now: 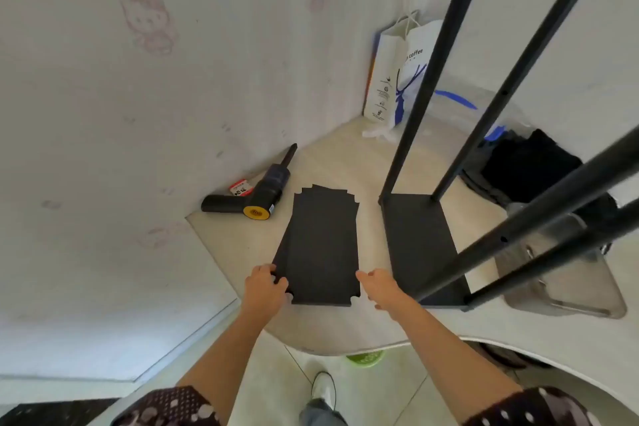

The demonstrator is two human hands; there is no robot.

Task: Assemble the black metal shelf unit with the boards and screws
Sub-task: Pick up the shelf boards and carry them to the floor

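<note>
2 hands are working the stack of black boards (321,245): left hand (265,287) gripping its near-left corner, right hand (380,287) relaxed, touching the near-right edge, shelf frame (420,245) just right.

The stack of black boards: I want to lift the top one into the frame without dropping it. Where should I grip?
Probably by the two long edges near the end closest to you, one hand from each side. The top board lies flat with notched corners, and the left hand and right hand already flank that end.
</note>
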